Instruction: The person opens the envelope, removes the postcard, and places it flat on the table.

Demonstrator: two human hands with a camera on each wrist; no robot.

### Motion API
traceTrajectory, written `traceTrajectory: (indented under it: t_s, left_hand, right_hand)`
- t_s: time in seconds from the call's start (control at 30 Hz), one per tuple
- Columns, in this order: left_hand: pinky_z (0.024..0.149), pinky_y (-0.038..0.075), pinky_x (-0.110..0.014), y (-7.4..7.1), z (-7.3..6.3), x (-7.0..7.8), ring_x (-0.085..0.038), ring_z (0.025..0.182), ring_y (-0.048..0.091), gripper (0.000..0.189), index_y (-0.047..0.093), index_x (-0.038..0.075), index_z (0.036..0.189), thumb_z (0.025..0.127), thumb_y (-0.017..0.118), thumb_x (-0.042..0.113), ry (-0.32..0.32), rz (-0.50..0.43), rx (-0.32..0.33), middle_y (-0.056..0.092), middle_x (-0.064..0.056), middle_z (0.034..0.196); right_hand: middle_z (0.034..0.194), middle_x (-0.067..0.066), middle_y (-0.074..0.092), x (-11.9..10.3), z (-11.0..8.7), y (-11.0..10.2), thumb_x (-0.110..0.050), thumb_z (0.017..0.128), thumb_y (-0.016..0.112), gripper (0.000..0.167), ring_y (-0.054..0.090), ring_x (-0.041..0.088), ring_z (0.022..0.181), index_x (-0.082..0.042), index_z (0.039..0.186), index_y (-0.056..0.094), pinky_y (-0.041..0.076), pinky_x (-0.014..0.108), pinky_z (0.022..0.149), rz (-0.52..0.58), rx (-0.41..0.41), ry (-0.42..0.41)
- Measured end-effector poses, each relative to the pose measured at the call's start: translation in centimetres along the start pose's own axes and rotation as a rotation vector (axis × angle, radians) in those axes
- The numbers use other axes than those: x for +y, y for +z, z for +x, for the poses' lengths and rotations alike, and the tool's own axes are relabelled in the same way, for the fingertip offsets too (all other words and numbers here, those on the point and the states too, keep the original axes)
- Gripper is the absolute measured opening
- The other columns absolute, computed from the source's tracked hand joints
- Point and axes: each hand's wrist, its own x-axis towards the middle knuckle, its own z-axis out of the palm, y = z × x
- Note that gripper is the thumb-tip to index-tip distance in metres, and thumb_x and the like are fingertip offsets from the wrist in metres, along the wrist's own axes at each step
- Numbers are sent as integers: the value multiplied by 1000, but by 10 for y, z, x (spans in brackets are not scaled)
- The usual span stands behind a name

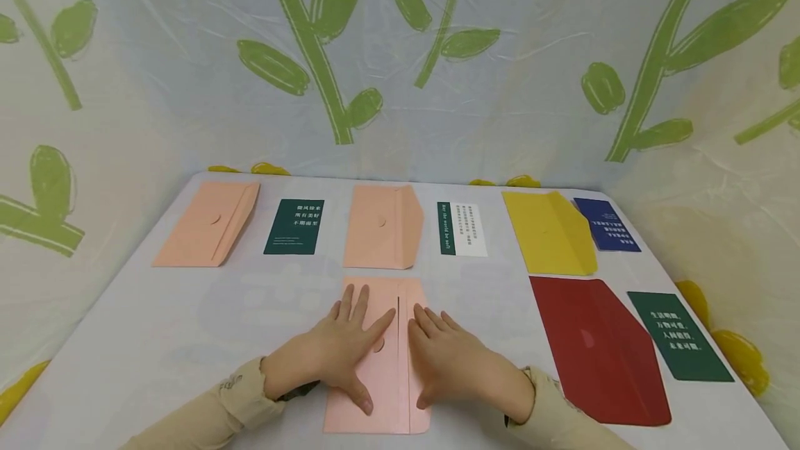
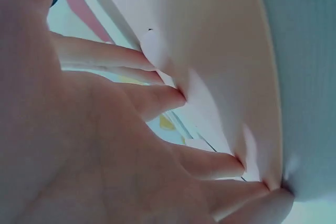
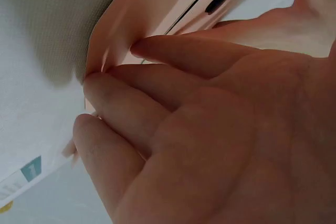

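A pale pink envelope (image 1: 384, 384) lies lengthwise at the front middle of the table, with a long slit by its flap and a small half-round notch. My left hand (image 1: 340, 349) rests on its left part, fingers spread and thumb pointing toward me. On the flap side, my right hand (image 1: 451, 358) touches the envelope with fingers extended close together. From below the left palm (image 2: 105, 145), the left wrist view shows fingertips pressing the pink paper (image 2: 220, 40). In the right wrist view, the fingertips of the right hand (image 3: 210, 135) meet the flap edge (image 3: 102, 40).
Behind lie two more pink envelopes (image 1: 203, 228) (image 1: 371, 245), a dark green card (image 1: 287, 238) and a white-and-green card (image 1: 470, 245). To the right are a yellow envelope (image 1: 544, 242), a blue card (image 1: 606, 228), a red envelope (image 1: 606, 373) and another green card (image 1: 694, 360).
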Motion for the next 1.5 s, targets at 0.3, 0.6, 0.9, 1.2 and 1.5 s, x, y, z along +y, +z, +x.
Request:
traceTrajectory:
  t_s: [0.3, 0.6, 0.9, 1.2, 1.5]
  left_hand:
    - [99, 37, -69, 3, 13, 26, -66, 136, 14, 102, 30, 17, 157, 80, 59, 77, -118, 9, 96, 18, -41, 152]
    - [94, 40, -70, 11, 20, 38, -65, 134, 22, 79, 27, 22, 158, 94, 49, 62, -218, 176, 120, 23, -39, 151]
    - [94, 36, -74, 6, 21, 32, -67, 134, 18, 77, 32, 16, 156, 91, 53, 51, -175, -15, 146, 21, -41, 151]
    - [94, 34, -76, 2, 19, 22, -67, 135, 15, 51, 51, 22, 139, 90, 46, 38, -117, -205, 200, 23, -38, 152]
    - [81, 47, -68, -14, 14, 4, -69, 134, 12, 21, 50, 27, 117, 97, 43, 28, -2, -326, 71, 18, -37, 155]
  right_hand:
    - [155, 24, 34, -2, 5, 4, -51, 63, 91, 111, 31, 37, 144, 7, 145, 43, 33, 49, 112, -70, -8, 33]
    - [156, 23, 33, -3, 7, 5, -54, 63, 89, 113, 29, 36, 145, 6, 146, 41, 34, 48, 112, -81, -26, 43]
    - [156, 23, 33, -3, 5, 4, -54, 64, 89, 112, 29, 35, 146, 6, 147, 41, 34, 47, 112, -86, -22, 36]
    - [157, 23, 30, -1, 5, 3, -56, 66, 87, 113, 28, 33, 146, 6, 148, 39, 33, 46, 113, -85, -33, 35]
    - [157, 27, 27, 3, 0, 3, -48, 68, 89, 107, 29, 39, 145, -13, 154, 37, 38, 46, 109, -35, -16, -21]
